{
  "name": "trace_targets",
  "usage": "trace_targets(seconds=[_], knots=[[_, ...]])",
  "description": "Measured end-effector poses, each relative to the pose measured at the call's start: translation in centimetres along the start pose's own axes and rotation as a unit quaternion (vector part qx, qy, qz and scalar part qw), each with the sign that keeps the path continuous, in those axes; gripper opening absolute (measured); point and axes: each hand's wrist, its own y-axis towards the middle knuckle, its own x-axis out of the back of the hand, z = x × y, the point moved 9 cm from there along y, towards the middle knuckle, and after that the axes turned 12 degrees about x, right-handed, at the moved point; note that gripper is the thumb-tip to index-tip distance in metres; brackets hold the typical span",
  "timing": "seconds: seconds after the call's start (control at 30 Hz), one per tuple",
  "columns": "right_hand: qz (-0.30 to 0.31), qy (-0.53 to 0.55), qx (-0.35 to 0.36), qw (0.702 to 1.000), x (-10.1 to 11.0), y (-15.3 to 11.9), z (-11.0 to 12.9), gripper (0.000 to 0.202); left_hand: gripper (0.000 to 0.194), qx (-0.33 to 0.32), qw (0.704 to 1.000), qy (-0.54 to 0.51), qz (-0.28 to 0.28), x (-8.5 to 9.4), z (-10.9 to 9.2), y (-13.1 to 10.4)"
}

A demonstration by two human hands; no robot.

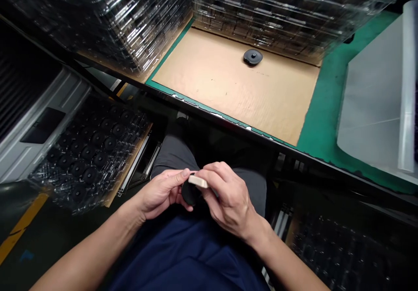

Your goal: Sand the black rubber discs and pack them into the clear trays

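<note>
Close above my lap, my left hand (167,191) is closed on the edge of a round black part (190,194), thumb on top and fingers beneath. My right hand (228,195) pinches a small cream-coloured block (198,181), which lies against or just over the upper side of the black part. Whether the two touch, I cannot make out. My fingers hide much of the black part. A similar black disc (253,57) with a small central knob lies on the cardboard sheet (228,95) on the bench.
Stacks of clear plastic trays (156,21) stand along the left and back of the cardboard. At right is a grey-white sheet or bin (372,95) on the green bench top (323,121). A lower tray of black discs (88,151) sits at my left; another tray (339,252) at right.
</note>
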Motion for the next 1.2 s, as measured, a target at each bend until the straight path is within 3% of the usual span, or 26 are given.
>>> trace_targets(seconds=[0.07, 0.13, 0.2, 0.3, 0.33, 0.4, 0.5, 0.63, 0.8, 0.87, 0.93, 1.0, 1.1, 1.2], knots=[[0.039, -0.02, 0.074, 0.996, -0.3, 0.3, 1.2, 0.025, 0.043, 0.042, 0.999, -0.024, 0.026, -0.4, 1.0, 0.4], [0.041, -0.055, 0.089, 0.994, -0.2, 0.4, 1.3, 0.024, 0.04, 0.035, 0.997, -0.058, 0.032, -0.7, 1.0, 0.6], [-0.009, -0.061, -0.007, 0.998, 0.6, 0.3, -0.3, 0.017, 0.035, -0.033, 0.995, -0.094, 0.007, -0.3, -0.3, 0.4], [-0.025, 0.094, -0.233, 0.968, -0.6, -1.4, -3.9, 0.024, 0.047, -0.159, 0.98, -0.106, -0.055, 0.5, -2.7, -0.6], [-0.007, 0.156, -0.277, 0.948, -1.6, -1.8, -4.3, 0.029, 0.049, -0.183, 0.976, -0.1, -0.067, 0.6, -3.1, -0.9], [0.014, 0.209, -0.303, 0.93, -2.6, -2.0, -4.3, 0.031, 0.049, -0.202, 0.972, -0.085, -0.083, 0.8, -3.6, -1.3], [-0.02, 0.115, -0.247, 0.962, -1.3, -1.3, -4.0, 0.022, 0.048, -0.156, 0.982, -0.057, -0.085, 1.1, -2.9, -1.1], [-0.01, -0.016, -0.094, 0.995, -0.4, -0.5, -2.0, 0.015, 0.04, -0.057, 0.998, -0.02, -0.032, 0.7, -1.1, -0.2], [0.057, -0.038, 0.071, 0.995, -0.8, 0.1, 0.8, 0.025, 0.041, 0.047, 0.997, -0.064, 0.018, 0.2, 1.8, 0.9], [0.061, -0.057, 0.105, 0.991, -0.9, 0.3, 1.2, 0.025, 0.041, 0.053, 0.994, -0.092, 0.035, 0.0, 2.1, 1.0], [0.021, -0.072, 0.046, 0.996, -0.3, 0.3, 0.0, 0.02, 0.037, 0.006, 0.992, -0.125, 0.019, 0.4, 1.2, 0.9], [-0.005, -0.03, -0.101, 0.994, -0.3, -0.5, -2.6, 0.017, 0.041, -0.073, 0.986, -0.147, -0.025, 1.4, -0.2, 0.5], [0.017, 0.129, -0.291, 0.948, -2.3, -2.2, -4.5, 0.029, 0.053, -0.154, 0.978, -0.124, -0.07, 1.8, -1.6, -0.2], [-0.027, 0.197, -0.318, 0.927, -2.2, -1.7, -3.6, 0.029, 0.055, -0.195, 0.974, -0.083, -0.078, 1.2, -2.3, -0.5]])
